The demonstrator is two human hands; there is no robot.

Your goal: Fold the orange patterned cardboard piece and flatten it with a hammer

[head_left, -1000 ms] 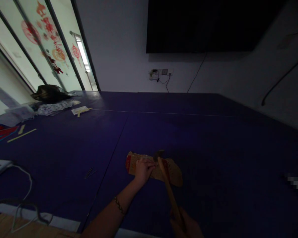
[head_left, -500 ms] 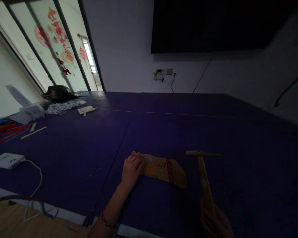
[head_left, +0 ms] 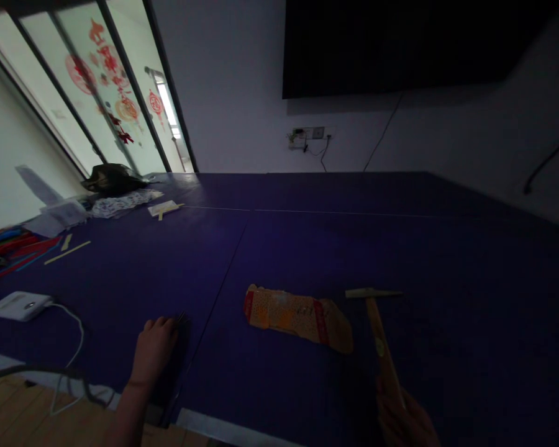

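Off the cardboard piece (head_left: 279,312) since 0.5 s ago: L hand (head_left: 154,344), now at the thin rods (head_left: 181,318), L of the tabletop (head_left: 307,248) seam; fingers curled, can't tell if gripping. R hand (head_left: 403,413) closed on hammer (head_left: 380,338) handle, head pointing away. Cardboard piece, w/ 2 red bands, lies flat btwn hands, near hammer but apart. White device (head_left: 18,305) w/ cable (head_left: 80,332) further L.
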